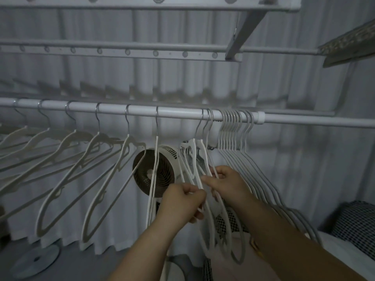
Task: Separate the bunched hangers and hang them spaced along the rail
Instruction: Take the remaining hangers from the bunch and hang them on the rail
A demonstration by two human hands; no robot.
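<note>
Under the rail point(182, 114) my left hand point(182, 201) has its fingers curled in, pinching one thin bar of a hanger from the trio point(194, 145) that hangs just right of the rail's middle. My right hand point(225, 183) pinches the neighbouring bars of that same trio, thumb against fingertips. Further right along the rail the big bunch point(233, 126) sits packed hook to hook against a collar. Leftward the spaced hangers point(128, 126) hang apart at even gaps. The step, as I judge it, is to free one hanger from the trio. To do it well I should hold the others quiet with my right hand and draw my left one sideways along the rail, not downward, so that its hook slides rather than jams. The bars look interlaced below the rail, so I would first check that the shoulder notches are not caught. I'd stop at a gap matching those to the left.
</note>
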